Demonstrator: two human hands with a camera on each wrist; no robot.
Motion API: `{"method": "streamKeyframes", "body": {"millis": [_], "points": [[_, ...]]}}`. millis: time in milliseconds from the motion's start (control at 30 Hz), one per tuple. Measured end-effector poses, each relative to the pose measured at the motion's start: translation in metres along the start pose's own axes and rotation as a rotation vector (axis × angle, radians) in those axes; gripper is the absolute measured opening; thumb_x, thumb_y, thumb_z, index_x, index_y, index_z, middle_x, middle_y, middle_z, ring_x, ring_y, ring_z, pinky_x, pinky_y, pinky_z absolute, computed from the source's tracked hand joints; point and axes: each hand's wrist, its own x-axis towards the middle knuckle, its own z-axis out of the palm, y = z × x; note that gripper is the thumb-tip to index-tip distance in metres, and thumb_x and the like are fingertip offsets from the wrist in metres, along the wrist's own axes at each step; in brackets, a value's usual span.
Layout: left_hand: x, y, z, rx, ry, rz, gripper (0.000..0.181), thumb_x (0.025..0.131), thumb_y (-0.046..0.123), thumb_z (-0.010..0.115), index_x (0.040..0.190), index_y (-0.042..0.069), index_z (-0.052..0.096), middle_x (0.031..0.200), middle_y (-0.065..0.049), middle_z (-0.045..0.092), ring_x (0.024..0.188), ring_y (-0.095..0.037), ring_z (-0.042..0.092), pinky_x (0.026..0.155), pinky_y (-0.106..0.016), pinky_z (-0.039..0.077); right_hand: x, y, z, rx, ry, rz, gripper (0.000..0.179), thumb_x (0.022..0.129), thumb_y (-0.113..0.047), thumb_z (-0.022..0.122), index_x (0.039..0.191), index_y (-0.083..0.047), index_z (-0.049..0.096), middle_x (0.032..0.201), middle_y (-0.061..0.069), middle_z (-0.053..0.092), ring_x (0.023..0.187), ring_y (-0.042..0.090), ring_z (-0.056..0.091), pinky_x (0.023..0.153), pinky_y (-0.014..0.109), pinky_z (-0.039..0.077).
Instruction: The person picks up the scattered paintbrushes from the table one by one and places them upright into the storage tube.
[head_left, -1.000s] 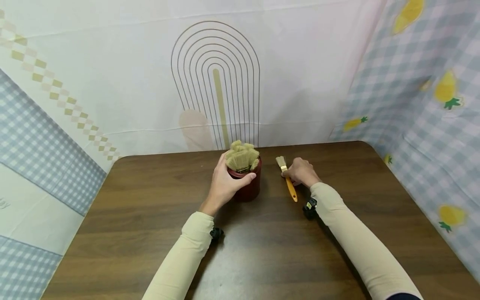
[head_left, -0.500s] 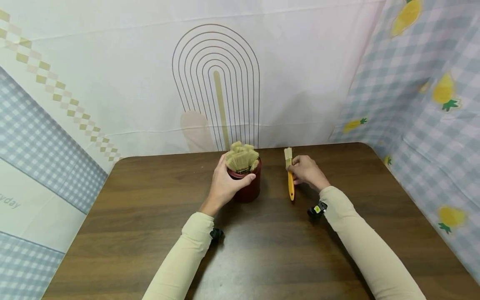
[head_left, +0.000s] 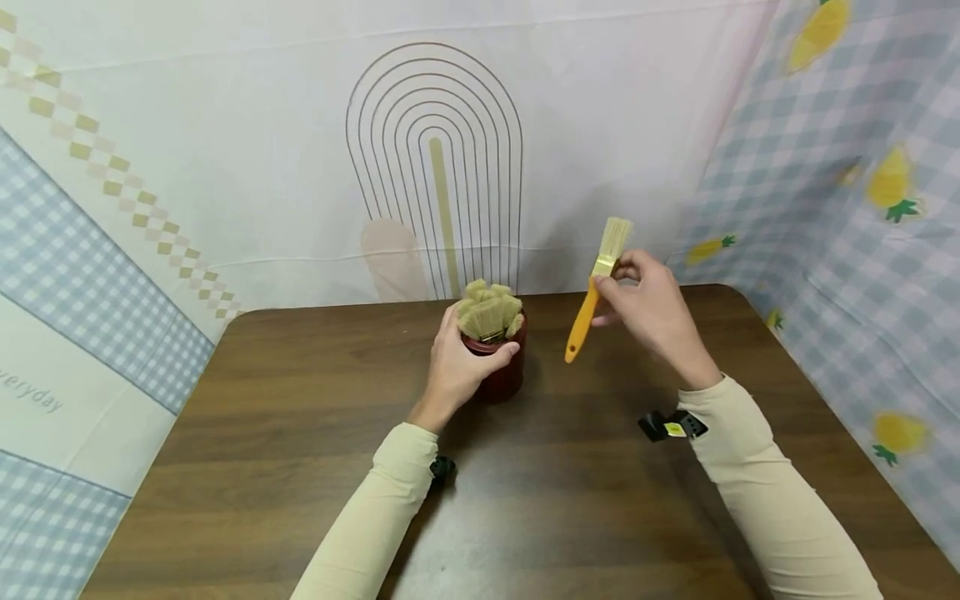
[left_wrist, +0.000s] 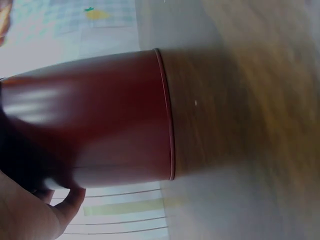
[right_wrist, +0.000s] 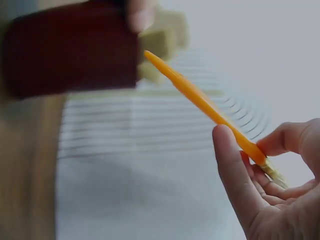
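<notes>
A dark red canister (head_left: pixel 504 379) stands upright on the table, packed with several paintbrushes (head_left: pixel 487 317) whose pale bristles point up. My left hand (head_left: pixel 457 367) grips it near the rim, thumb across the front. To its right, my right hand (head_left: pixel 652 304) pinches one paintbrush (head_left: pixel 583 325) by its orange handle, raised off the table and tilted, bristles up and handle end down toward the left. In the right wrist view the thumb and fingers hold the handle (right_wrist: pixel 195 97) close to the bristles. The left wrist view shows the canister's glossy side (left_wrist: pixel 100 115) and its base on the wood.
The brown wooden table (head_left: pixel 300 400) ends in a back edge just behind the canister. A white cloth (head_left: pixel 622 125) with printed arches hangs behind it. Checked cloth with yellow fruit prints (head_left: pixel 862 275) hangs along the right side.
My right hand has lifted the paintbrush off the table, moving up and to the right, and the brush now leans with its bristles to the right. The left hand stays on the canister.
</notes>
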Motion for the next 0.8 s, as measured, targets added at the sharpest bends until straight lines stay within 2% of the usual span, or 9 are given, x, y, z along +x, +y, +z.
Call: {"method": "streamKeyframes", "body": {"millis": [167, 300, 467, 633, 800], "points": [[-0.001, 0.002, 0.000, 0.013, 0.021, -0.007, 0.091, 0.073, 0.055, 0.089, 0.150, 0.022, 0.052, 0.143, 0.009, 0.055, 0.124, -0.017, 0.060, 0.102, -0.046, 0.052, -0.007, -0.028, 0.005, 0.072, 0.062, -0.142, 0.035, 0.107, -0.016, 0.061, 0.133, 0.005, 0.048, 0.121, 0.019, 0.062, 0.087, 0.009, 0.075, 0.072, 0.035, 0.064], [0.000, 0.004, 0.000, 0.005, 0.019, -0.014, 0.092, 0.073, 0.055, 0.089, 0.151, 0.023, 0.052, 0.144, 0.009, 0.055, 0.124, -0.018, 0.060, 0.103, -0.047, 0.052, -0.008, -0.048, 0.010, 0.070, 0.110, -0.211, 0.032, 0.106, -0.016, 0.063, 0.131, -0.001, 0.049, 0.115, 0.014, 0.064, 0.081, 0.013, 0.076, 0.070, 0.033, 0.064], [0.004, 0.005, 0.003, -0.006, 0.007, -0.016, 0.094, 0.074, 0.056, 0.089, 0.153, 0.023, 0.050, 0.144, 0.006, 0.056, 0.125, -0.020, 0.059, 0.103, -0.049, 0.052, 0.001, -0.064, 0.018, 0.048, 0.151, -0.286, 0.028, 0.105, -0.013, 0.064, 0.128, -0.002, 0.052, 0.110, 0.015, 0.066, 0.077, 0.015, 0.075, 0.069, 0.032, 0.064], [0.004, 0.004, 0.003, -0.001, 0.012, -0.024, 0.095, 0.073, 0.055, 0.090, 0.153, 0.021, 0.050, 0.145, 0.004, 0.056, 0.126, -0.020, 0.059, 0.104, -0.049, 0.051, 0.019, -0.062, 0.033, 0.053, 0.152, -0.367, 0.025, 0.107, -0.010, 0.060, 0.127, 0.002, 0.052, 0.111, 0.018, 0.064, 0.082, 0.017, 0.075, 0.071, 0.031, 0.064], [0.002, 0.003, 0.004, -0.001, 0.008, -0.016, 0.095, 0.073, 0.055, 0.090, 0.153, 0.021, 0.050, 0.145, 0.005, 0.056, 0.125, -0.019, 0.059, 0.104, -0.048, 0.051, 0.033, -0.045, 0.049, 0.070, 0.139, -0.411, 0.021, 0.110, -0.010, 0.055, 0.124, 0.006, 0.053, 0.109, 0.021, 0.064, 0.085, 0.026, 0.075, 0.071, 0.034, 0.064]]}}
